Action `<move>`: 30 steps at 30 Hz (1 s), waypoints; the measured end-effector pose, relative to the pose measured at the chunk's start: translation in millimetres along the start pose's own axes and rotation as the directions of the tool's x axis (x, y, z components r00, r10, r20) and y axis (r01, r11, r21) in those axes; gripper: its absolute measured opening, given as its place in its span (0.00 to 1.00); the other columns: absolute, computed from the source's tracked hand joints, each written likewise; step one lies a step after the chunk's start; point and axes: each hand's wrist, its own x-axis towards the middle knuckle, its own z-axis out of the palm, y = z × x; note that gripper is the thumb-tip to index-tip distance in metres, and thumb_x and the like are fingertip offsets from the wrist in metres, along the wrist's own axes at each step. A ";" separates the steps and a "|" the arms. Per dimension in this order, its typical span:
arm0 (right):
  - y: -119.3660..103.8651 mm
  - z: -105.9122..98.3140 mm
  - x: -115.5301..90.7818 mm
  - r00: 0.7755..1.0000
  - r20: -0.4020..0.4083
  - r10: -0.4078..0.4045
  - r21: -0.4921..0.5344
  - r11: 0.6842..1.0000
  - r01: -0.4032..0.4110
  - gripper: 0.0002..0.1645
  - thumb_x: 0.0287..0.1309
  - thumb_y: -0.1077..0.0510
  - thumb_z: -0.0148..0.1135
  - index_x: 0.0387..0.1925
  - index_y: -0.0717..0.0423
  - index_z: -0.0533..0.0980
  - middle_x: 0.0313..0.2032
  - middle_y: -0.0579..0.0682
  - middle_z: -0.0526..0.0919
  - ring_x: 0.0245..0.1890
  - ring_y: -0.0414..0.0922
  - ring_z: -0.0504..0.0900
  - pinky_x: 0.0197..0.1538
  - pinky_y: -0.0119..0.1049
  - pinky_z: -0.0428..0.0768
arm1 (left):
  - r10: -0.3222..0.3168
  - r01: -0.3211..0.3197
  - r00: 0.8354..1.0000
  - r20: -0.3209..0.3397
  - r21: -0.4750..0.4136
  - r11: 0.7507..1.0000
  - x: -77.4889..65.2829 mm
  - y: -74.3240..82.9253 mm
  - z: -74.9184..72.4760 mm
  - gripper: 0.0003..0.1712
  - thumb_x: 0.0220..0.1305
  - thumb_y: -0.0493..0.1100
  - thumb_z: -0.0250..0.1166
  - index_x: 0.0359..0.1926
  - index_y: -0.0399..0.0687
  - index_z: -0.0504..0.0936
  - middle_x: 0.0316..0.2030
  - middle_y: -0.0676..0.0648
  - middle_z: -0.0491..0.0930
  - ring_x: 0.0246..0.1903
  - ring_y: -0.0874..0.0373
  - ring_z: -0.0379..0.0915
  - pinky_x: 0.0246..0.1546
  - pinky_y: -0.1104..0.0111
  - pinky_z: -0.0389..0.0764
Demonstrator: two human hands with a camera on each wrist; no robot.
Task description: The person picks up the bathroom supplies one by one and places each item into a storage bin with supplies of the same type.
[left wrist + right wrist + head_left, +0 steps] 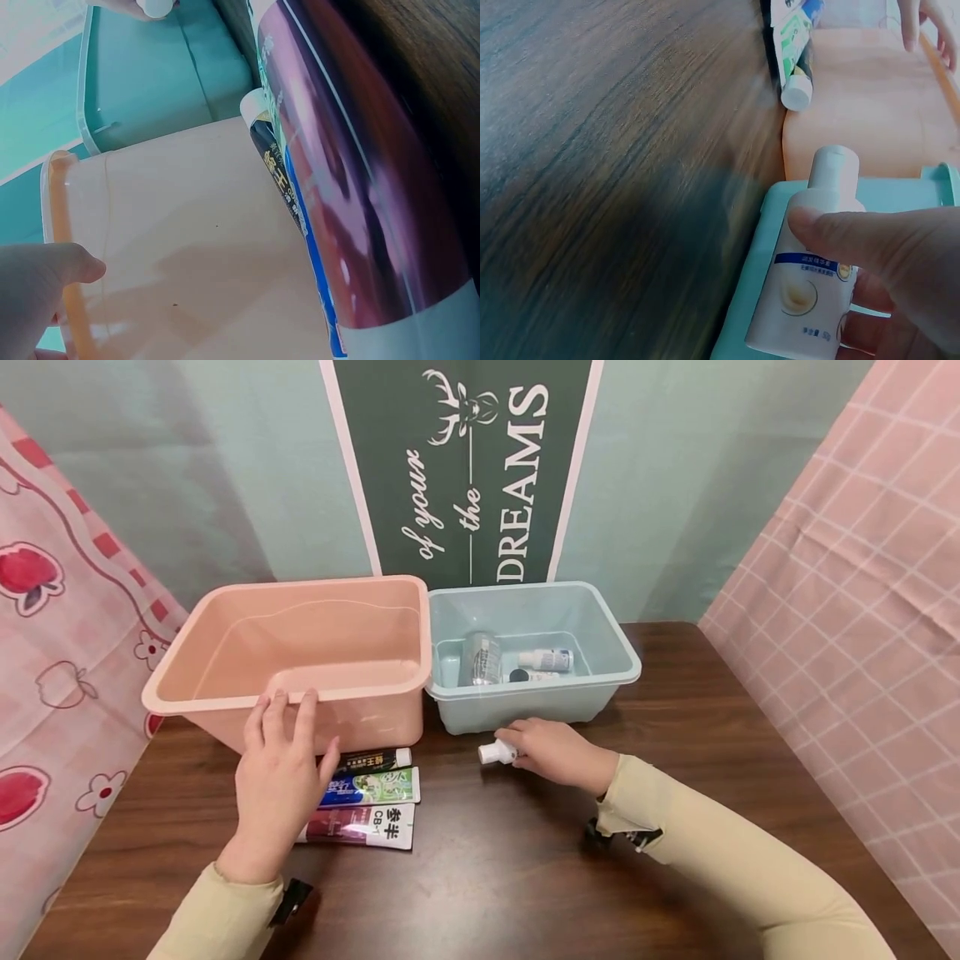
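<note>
My left hand [277, 777] rests, fingers extended, on the pink tub [382, 717]'s rim; three tubes [367, 787] remain outside on the desk [480, 877]. Three bottles [483, 660] already lie in the blue tub [525, 702]; before it, my right hand [553, 750] pinches a white bottle [799, 307], not yet inside.

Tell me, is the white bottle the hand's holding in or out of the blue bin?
Out: the right hand holds the white bottle in front of the blue bin, outside its front wall.
</note>
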 end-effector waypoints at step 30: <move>23.5 -12.6 -23.7 0.999 -0.001 0.050 0.011 0.999 -0.050 0.24 0.47 0.60 0.69 0.48 0.59 0.75 0.37 0.50 0.79 0.37 0.46 0.78 0.36 0.41 0.78 | -0.007 0.007 1.000 0.001 0.005 1.000 0.8 -0.2 -2.0 0.36 0.51 0.48 0.61 0.60 0.37 0.68 0.54 0.26 0.64 0.54 0.28 0.59 0.28 0.41 0.75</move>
